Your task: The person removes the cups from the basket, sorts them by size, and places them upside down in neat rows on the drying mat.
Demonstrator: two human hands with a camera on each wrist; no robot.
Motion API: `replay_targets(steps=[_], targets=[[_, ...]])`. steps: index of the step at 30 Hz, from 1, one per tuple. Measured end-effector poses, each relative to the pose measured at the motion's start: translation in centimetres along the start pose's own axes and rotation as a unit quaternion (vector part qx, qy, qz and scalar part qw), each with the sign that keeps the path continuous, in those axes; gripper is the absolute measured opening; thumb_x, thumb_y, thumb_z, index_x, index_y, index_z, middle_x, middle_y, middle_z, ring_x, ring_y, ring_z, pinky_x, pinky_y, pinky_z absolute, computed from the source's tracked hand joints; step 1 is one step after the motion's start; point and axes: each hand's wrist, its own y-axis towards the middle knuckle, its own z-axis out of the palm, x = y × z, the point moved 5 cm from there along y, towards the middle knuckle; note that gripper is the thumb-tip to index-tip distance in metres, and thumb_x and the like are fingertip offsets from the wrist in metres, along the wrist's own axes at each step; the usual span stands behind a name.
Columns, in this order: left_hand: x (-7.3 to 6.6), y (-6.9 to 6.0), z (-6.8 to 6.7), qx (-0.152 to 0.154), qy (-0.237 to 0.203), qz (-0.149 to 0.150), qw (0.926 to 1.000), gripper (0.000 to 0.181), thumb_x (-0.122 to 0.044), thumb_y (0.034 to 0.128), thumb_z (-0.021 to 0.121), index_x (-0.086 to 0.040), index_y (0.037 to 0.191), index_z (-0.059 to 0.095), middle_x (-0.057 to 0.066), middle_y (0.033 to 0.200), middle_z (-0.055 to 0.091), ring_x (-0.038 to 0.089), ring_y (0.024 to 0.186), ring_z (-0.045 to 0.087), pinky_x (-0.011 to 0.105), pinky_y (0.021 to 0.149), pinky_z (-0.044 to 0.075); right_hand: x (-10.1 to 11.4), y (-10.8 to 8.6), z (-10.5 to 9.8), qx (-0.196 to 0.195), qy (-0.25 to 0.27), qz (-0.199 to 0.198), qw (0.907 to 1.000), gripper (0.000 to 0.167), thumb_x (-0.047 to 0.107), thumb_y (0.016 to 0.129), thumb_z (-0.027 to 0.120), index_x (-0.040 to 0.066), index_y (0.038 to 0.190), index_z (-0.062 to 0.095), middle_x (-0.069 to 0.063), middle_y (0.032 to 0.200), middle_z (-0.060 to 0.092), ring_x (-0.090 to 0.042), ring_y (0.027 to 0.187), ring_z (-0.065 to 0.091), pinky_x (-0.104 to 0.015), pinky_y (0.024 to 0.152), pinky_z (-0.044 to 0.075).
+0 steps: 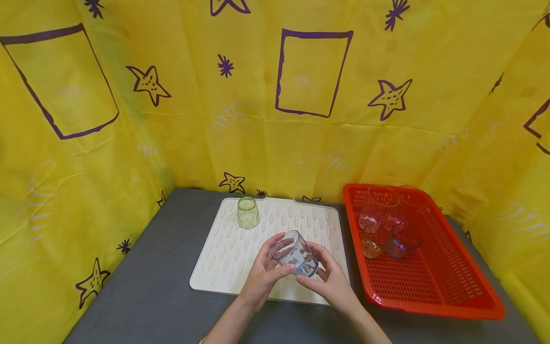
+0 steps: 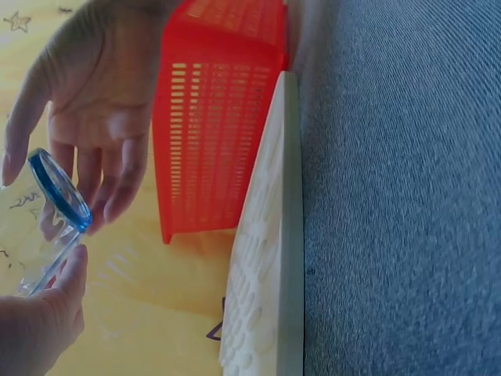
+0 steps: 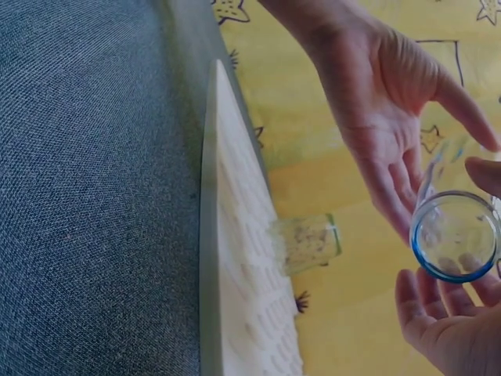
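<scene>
- Both my left hand (image 1: 263,273) and my right hand (image 1: 334,285) held one bluish glass (image 1: 301,258), fingers and thumbs curled round its two sides.
- That glass was tilted, lifted above the white mat (image 1: 223,267), toward the mat's near edge.
- One green glass (image 1: 248,215) stood near the mat's far-left corner.
- Off the mat's right edge sat a red basket (image 1: 442,284), several clear glasses (image 1: 405,243) in its far-left part.
- Grey, fabric-textured tabletop (image 1: 150,267) lay under everything.
- Yellow cloth (image 1: 193,143) surrounded it, printed with purple stars (image 1: 391,99), crooked frames and pale fish skeletons.
</scene>
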Motion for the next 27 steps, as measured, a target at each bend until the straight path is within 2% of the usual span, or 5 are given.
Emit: replay_targets(steps=[6, 12, 18, 23, 27], targets=[[-0.2, 0.1, -0.5, 0.015, 0.042, 0.012, 0.9989, 0.074, -0.002, 0.087, 0.068, -0.006, 0.148, 0.027, 0.022, 0.149, 0.034, 0.033, 0.136, 0.037, 0.034, 0.104, 0.041, 0.2, -0.1, -0.1, 0.007, -0.029, -0.016, 0.9994, 0.067, 0.009, 0.078, 0.08, 0.014, 0.137, 0.048, -0.012, 0.132, 0.053, -0.03, 0.117, 0.049, -0.033, 0.095, 0.048], [-1.3, 0.1, -1.2, 0.032, 0.102, 0.036, 0.9937, 0.073, -0.008, 0.0866, 0.071, -0.006, 0.147, 0.03, 0.025, 0.148, 0.036, 0.035, 0.132, 0.042, 0.035, 0.103, 0.042, 0.3, -0.3, -0.3, 0.016, -0.051, -0.01, 0.9985, 0.07, 0.011, 0.075, 0.084, 0.021, 0.136, 0.05, -0.009, 0.133, 0.054, -0.028, 0.116, 0.049, -0.031, 0.096, 0.046], [-2.5, 0.1, -1.7, 0.048, 0.168, 0.035, 0.984, 0.07, -0.009, 0.0853, 0.073, -0.007, 0.145, 0.036, 0.018, 0.144, 0.043, 0.037, 0.13, 0.043, 0.034, 0.099, 0.045, 0.4, -0.4, -0.5, 0.028, -0.089, -0.02, 0.9955, 0.07, 0.016, 0.074, 0.085, 0.021, 0.135, 0.051, -0.001, 0.132, 0.054, -0.025, 0.114, 0.049, -0.039, 0.097, 0.047], [-3.0, 0.0, -2.1, 0.054, 0.222, 0.024, 0.9732, 0.066, -0.012, 0.0842, 0.076, -0.013, 0.141, 0.044, 0.011, 0.138, 0.05, 0.032, 0.124, 0.049, 0.034, 0.096, 0.048, 0.6, -0.6, -0.5, 0.037, -0.1, -0.033, 0.9937, 0.069, 0.016, 0.073, 0.086, 0.021, 0.133, 0.053, 0.0, 0.129, 0.055, -0.026, 0.112, 0.05, -0.035, 0.094, 0.049], [-2.9, -0.1, -2.5, 0.059, 0.243, 0.016, 0.968, 0.063, -0.015, 0.0836, 0.077, -0.014, 0.14, 0.047, 0.01, 0.134, 0.052, 0.031, 0.12, 0.051, 0.035, 0.095, 0.049, 0.5, -0.7, -0.4, 0.046, -0.105, -0.037, 0.9927, 0.068, 0.017, 0.074, 0.086, 0.022, 0.133, 0.053, -0.002, 0.129, 0.055, -0.026, 0.112, 0.05, -0.037, 0.093, 0.05]])
